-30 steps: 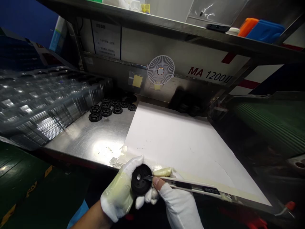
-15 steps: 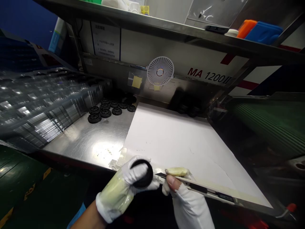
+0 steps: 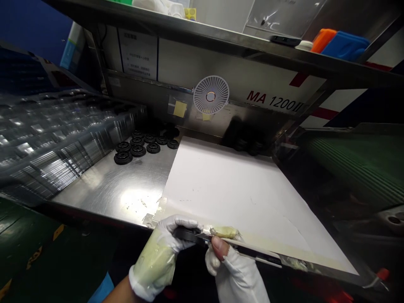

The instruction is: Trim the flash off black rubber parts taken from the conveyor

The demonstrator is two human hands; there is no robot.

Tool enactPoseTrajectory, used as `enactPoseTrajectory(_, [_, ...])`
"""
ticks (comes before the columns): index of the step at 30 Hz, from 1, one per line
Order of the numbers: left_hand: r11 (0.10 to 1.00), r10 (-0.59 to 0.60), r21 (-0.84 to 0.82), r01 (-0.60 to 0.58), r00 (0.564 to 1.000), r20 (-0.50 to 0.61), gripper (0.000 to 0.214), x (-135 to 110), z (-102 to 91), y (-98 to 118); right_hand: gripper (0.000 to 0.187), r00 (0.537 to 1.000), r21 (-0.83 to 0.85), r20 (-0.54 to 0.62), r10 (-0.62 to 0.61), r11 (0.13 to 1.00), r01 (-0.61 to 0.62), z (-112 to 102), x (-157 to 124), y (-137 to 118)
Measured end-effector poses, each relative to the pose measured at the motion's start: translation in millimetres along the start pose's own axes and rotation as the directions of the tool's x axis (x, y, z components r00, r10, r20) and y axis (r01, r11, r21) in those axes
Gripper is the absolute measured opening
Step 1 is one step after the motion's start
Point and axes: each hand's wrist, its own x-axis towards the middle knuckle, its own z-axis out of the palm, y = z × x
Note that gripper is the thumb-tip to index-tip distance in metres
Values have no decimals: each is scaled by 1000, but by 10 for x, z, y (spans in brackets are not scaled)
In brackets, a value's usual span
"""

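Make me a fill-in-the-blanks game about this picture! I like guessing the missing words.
The left hand holds a disc coloured ____.
Both hands wear white ____.
The right hand holds a long metal ____.
More discs lie on the steel ____ beside the white board.

Missing words: black; gloves; utility knife; table.

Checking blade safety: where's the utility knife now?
In the head view, the utility knife sits in the right hand, low centre, its blade at the black round part in the left hand, along the near edge of the white board.
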Motion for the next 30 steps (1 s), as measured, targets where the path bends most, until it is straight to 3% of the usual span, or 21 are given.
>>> enactPoseTrajectory(11, [997, -41, -65, 43, 999, 29, 14, -26, 57, 56, 35, 999, -115, 28, 21, 993, -18, -24, 7, 14])
enactPoseTrajectory(17, [995, -59, -85, 61, 998, 27, 19, -32, 18, 65, 35, 991, -134, 92, 100, 987, -87, -28, 4, -19])
enactPoseTrajectory(23, [992, -128, 22, 126, 984, 122, 19, -81, 36, 107, 25, 984, -148, 167, 55, 988, -30, -4, 12, -227])
enactPoseTrajectory(26, [992, -124, 33, 120, 975, 186, 16, -98, 68, 116, 22, 964, -207, 249, 91, 977, -39, -10, 11, -266])
enactPoseTrajectory(30, [988, -152, 57, 143, 967, 204, 15, -98, 113, 129, 21, 956, -233, 255, 144, 969, -84, -8, 16, -294])
